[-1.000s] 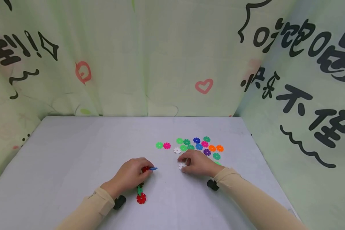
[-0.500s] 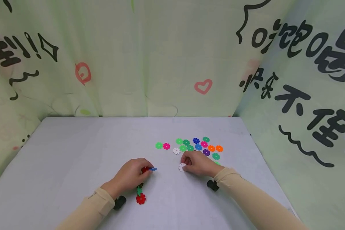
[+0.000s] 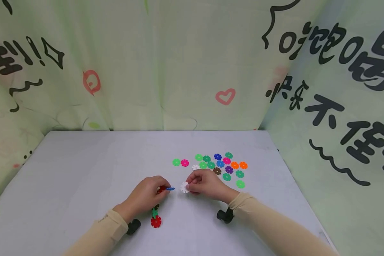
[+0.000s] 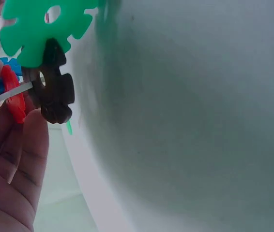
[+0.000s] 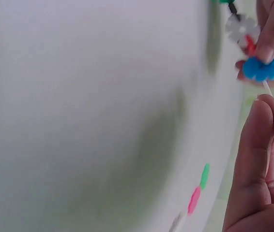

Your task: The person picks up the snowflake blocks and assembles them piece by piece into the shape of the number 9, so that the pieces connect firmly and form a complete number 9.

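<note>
A chain of interlocked notched plastic flower discs hangs from my left hand [image 3: 144, 193], pinched near its upper end. A red disc [image 3: 156, 222] ends it below, then come a green disc [image 4: 28, 24], a dark brown disc [image 4: 59, 92], a white disc [image 5: 238, 28], a red one and a blue disc [image 5: 261, 70]. My right hand [image 3: 208, 185] pinches a loose white disc [image 3: 184, 187] by its edge, just right of the blue disc. In the right wrist view that white disc shows edge-on close to the blue one; whether they touch I cannot tell.
Several loose discs lie flat behind and right of my right hand, among them a brown disc [image 3: 217, 171], an orange disc [image 3: 243, 165] and a light green disc [image 3: 240, 184]. A pink disc [image 3: 185, 163] lies farther left. Curtains stand behind the white table [image 3: 83, 160].
My right hand has moved left with the white disc, toward the blue disc. Discs behind that hand have come into view. My left hand has stayed nearly still.
</note>
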Motion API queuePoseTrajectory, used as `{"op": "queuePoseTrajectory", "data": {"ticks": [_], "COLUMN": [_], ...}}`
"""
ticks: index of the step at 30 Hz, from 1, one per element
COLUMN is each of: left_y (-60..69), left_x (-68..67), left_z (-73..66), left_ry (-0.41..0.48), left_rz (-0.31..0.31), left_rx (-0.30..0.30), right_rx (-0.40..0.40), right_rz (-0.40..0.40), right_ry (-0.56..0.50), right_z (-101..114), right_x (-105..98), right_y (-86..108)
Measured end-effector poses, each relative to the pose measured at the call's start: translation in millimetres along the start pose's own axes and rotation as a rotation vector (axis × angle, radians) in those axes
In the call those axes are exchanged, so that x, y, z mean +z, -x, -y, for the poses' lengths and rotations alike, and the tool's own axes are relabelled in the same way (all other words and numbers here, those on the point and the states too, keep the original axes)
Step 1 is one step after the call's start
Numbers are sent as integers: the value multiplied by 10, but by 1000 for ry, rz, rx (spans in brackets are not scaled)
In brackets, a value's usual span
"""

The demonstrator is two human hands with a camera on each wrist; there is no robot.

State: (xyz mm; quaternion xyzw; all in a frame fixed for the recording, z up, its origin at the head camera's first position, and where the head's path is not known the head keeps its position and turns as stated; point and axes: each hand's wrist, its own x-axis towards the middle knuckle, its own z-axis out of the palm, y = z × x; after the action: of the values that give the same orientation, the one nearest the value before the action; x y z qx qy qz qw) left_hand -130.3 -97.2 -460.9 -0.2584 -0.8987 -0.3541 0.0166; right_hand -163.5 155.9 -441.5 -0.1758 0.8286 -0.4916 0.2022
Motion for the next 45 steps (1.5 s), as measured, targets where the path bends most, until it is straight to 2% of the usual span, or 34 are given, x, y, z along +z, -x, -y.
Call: {"op": "queuePoseTrajectory", "data": {"ticks": [4,9,14,21,26,33,38,45], "left_y": [-4,-7,-7,6,14,4,-6,-2], "left_x": [8,12,2,10,30,71,104,101], "left_z": [4,-3,-20,-22,-21,-49,-65,-29], "left_ry": [7,-2,-5,2,21,96,75,28], "left_rz": [-20,-34,-50,-54,-51,-100,-112,-58], "left_rx": [29,57,59,81,103,105,86,31], "right_rx": [23,9,0,20,25,72,82,44], "right_rz": [-9,-50,-85,-69,-52,-85,-94,9], "right_ry": [-90,-63,-59,-46,-87,-169,-190,-118], "right_z": [76,139,175,130,134,158,127,30], "right_x": [134,194,181,203,225,248,248,165], "right_y": [13,43,43,33,29,35,26,-34]}}
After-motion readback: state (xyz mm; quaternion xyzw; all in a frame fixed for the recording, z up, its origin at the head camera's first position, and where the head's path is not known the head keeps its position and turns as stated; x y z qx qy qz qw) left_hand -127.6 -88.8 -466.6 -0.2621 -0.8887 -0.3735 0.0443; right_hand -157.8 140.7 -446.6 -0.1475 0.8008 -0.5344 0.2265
